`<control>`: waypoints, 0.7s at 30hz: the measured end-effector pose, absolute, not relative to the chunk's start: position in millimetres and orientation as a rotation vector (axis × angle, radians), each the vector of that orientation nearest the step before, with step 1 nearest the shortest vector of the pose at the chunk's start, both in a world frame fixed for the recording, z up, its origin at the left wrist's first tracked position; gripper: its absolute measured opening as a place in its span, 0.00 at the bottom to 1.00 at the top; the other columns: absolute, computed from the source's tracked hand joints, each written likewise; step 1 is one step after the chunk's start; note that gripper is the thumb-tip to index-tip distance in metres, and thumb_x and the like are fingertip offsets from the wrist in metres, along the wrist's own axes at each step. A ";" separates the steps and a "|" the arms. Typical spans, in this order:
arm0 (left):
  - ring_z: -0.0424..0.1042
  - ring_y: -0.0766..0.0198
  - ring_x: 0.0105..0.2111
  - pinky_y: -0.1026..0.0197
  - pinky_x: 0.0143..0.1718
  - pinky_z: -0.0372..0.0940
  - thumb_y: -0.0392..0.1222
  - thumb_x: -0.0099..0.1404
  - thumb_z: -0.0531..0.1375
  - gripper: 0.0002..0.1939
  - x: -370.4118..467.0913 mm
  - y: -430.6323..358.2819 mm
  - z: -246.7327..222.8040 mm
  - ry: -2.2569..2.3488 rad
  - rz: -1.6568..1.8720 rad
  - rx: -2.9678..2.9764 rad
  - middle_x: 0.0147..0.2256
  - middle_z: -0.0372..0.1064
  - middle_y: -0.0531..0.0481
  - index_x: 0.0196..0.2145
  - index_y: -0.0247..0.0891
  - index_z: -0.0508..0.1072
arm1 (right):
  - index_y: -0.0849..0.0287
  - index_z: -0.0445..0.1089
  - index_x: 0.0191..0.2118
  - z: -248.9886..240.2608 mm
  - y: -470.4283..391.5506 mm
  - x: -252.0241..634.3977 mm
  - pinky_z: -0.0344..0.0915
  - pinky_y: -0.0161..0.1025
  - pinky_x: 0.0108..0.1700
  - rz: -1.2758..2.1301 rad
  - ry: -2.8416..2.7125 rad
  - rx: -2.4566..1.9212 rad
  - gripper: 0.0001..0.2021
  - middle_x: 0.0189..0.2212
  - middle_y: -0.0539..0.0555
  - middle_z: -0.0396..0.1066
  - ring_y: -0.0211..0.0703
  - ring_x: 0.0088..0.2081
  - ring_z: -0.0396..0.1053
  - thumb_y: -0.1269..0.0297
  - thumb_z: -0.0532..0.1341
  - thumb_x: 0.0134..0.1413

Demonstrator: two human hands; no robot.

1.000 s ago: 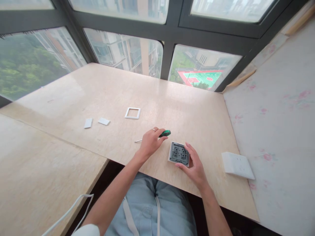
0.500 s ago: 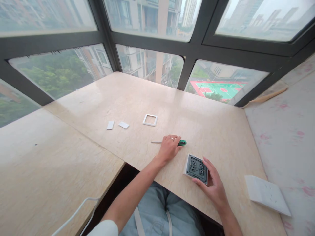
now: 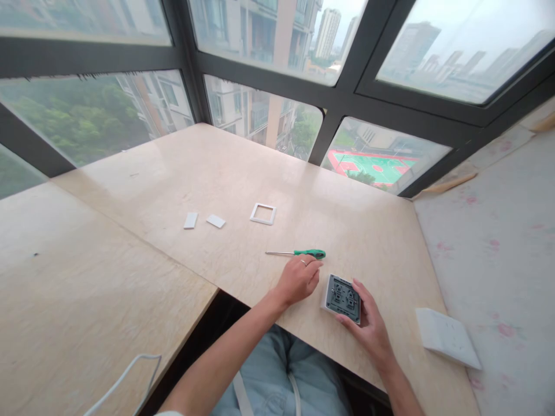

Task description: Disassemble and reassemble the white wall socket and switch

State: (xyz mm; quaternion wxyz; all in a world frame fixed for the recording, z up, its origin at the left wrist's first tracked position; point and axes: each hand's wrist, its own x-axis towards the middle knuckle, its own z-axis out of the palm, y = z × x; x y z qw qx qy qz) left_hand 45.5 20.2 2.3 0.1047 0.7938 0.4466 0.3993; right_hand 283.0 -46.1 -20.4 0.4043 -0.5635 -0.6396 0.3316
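My right hand (image 3: 370, 323) grips the light switch (image 3: 343, 300) by its right side, thumb at the near edge and fingers at the far corner. The switch has a white box-like body and a dark grey inner face with two mechanisms, turned upward. My left hand (image 3: 300, 278), with a ring on one finger, is just on the near side of the screwdriver (image 3: 310, 253), fingers loosely bent and partly apart, holding nothing. The screwdriver lies on the table, green handle to the right and metal shaft to the left.
A white square frame (image 3: 274, 215) and two white switch rockers, one left (image 3: 191, 221) and one right (image 3: 215, 221), lie farther back on the table (image 3: 234, 173). A white socket panel (image 3: 448, 338) is at the right, by the wall. A white cable (image 3: 125, 372) crosses the near left.
My left hand has come off the screwdriver and moved slightly toward me, so the whole green handle now shows. My right hand still holds the switch. The view has shifted a little.
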 end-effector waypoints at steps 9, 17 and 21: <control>0.75 0.56 0.41 0.53 0.46 0.70 0.41 0.69 0.57 0.12 38.6 7.3 2.8 1.194 0.994 2.112 0.41 0.76 0.44 0.49 0.36 0.72 | 0.50 0.55 0.68 11.1 -33.2 295.0 0.53 0.63 0.68 1.083 -1.572 -1.492 0.42 0.71 0.63 0.51 0.62 0.69 0.53 0.44 0.69 0.50; 0.74 0.58 0.37 0.57 0.41 0.68 0.34 0.67 0.57 0.08 41.1 11.7 3.7 1.279 0.953 2.039 0.35 0.74 0.46 0.41 0.36 0.75 | 0.49 0.66 0.60 73.9 22.7 236.7 0.58 0.60 0.66 0.970 -1.659 -1.293 0.26 0.63 0.58 0.65 0.55 0.65 0.61 0.50 0.66 0.57; 0.73 0.56 0.36 0.55 0.41 0.68 0.33 0.66 0.57 0.08 42.5 10.9 5.1 1.286 0.936 2.039 0.33 0.73 0.46 0.38 0.35 0.76 | 0.50 0.68 0.58 99.7 61.9 156.6 0.63 0.57 0.63 0.984 -1.940 -1.096 0.22 0.58 0.57 0.71 0.52 0.60 0.68 0.55 0.65 0.59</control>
